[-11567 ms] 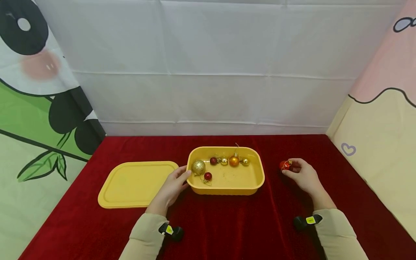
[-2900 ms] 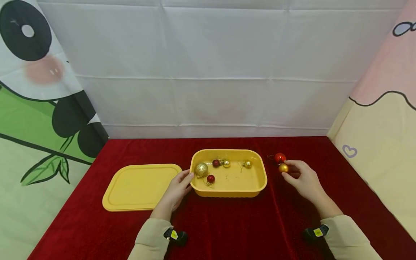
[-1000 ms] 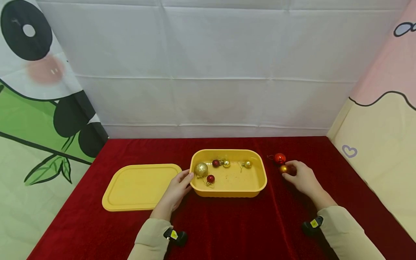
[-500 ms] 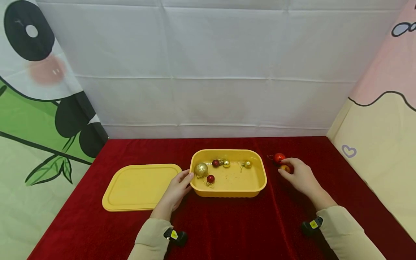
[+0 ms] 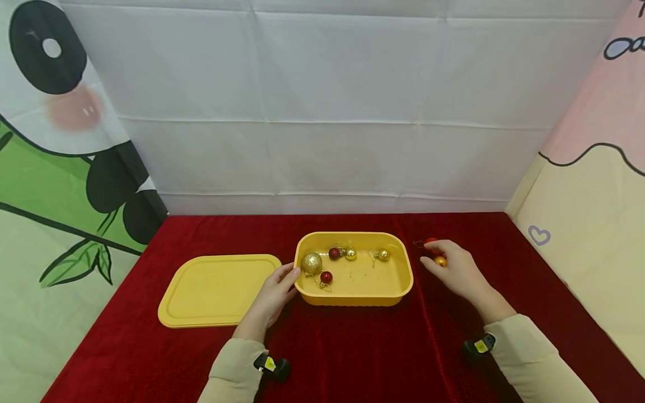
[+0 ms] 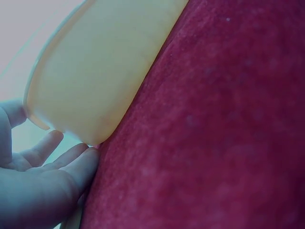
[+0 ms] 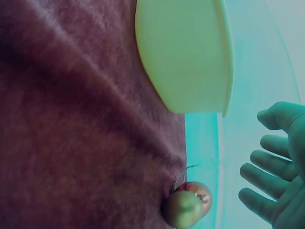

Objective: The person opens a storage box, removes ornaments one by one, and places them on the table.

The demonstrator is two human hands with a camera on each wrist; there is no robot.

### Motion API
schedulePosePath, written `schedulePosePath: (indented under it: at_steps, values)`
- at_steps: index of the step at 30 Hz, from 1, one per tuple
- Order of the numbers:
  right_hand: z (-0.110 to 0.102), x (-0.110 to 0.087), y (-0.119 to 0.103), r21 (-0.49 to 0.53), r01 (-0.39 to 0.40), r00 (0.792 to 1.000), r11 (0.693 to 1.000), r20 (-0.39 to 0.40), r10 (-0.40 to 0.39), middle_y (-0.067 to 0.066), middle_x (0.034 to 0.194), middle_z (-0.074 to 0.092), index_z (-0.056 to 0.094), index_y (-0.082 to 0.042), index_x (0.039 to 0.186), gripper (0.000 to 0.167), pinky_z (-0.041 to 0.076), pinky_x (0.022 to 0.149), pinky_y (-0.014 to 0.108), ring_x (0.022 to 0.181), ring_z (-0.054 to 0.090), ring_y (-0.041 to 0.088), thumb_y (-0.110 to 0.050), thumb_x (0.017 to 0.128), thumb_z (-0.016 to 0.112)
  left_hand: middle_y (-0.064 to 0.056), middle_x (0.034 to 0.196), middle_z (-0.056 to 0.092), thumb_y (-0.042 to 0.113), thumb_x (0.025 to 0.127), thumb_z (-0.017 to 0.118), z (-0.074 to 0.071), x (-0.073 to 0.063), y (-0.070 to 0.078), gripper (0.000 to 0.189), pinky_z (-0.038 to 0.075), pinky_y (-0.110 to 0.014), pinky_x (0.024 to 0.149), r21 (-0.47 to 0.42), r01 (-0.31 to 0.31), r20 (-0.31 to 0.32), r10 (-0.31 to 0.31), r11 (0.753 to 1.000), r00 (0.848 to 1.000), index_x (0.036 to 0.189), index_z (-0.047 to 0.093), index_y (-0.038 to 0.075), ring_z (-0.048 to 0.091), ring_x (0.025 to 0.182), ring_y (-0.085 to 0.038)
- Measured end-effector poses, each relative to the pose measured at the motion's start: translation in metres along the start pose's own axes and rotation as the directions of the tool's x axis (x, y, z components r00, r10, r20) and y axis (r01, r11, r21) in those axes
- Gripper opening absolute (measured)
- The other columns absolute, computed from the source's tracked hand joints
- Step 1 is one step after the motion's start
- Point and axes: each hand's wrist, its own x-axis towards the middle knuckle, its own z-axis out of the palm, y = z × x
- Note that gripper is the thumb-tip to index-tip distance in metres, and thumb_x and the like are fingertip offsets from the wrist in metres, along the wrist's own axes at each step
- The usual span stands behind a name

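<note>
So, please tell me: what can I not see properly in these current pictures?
Red ornament: partly hidden, head view by the right hand, right wrist view by the gold ornament.
Yellow lid: near right corner, head view, behind the left hand.
Yellow tub: inside, left wrist view, hidden by its wall.

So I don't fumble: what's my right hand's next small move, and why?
Probably reach your right hand toward the rightmost gold ball in the yellow box: that hand is empty, your left hand holds the box, and the red ball and orange ball already lie outside.
</note>
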Motion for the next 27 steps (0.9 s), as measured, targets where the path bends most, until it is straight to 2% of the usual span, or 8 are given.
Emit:
schedulePosePath:
  at_steps: [10,19,27]
  values:
    - [0.006,0.008,-0.013,0.009,0.048,0.999,0.999,0.022,-0.048,0.019,0.114,0.063,0.061,0.000,0.117,0.036,0.052,0.087,0.050,0.105,0.059,0.035,-0.019,0.088,0.067,-0.020,0.146,0.037,0.031,0.101,0.045,0.000,0.002,-0.001,0.050,0.032,-0.051,0.111,0.002,0.006,-0.003,-0.006,1.000,1.000,0.141,0.038,0.003,0.036,0.136,-0.033]
    - [0.015,0.016,-0.024,-0.016,0.086,0.994,0.996,0.071,-0.084,0.017,0.115,0.063,0.061,0.000,0.117,0.036,0.048,0.093,0.051,0.107,0.058,0.033,-0.019,0.087,0.068,-0.020,0.145,0.037,0.031,0.101,0.045,-0.001,0.004,-0.003,0.050,0.032,-0.051,0.111,0.001,0.012,0.001,-0.012,1.000,1.000,0.141,0.037,0.002,0.036,0.136,-0.034]
    - [0.023,0.024,-0.031,-0.037,0.139,0.984,0.990,0.117,-0.134,0.018,0.114,0.064,0.062,0.003,0.115,0.038,0.049,0.093,0.049,0.107,0.059,0.033,-0.017,0.084,0.071,-0.019,0.146,0.035,0.033,0.100,0.045,-0.001,0.006,-0.004,0.052,0.031,-0.051,0.112,-0.005,0.018,0.012,-0.018,1.000,1.000,0.141,0.037,0.003,0.035,0.137,-0.034]
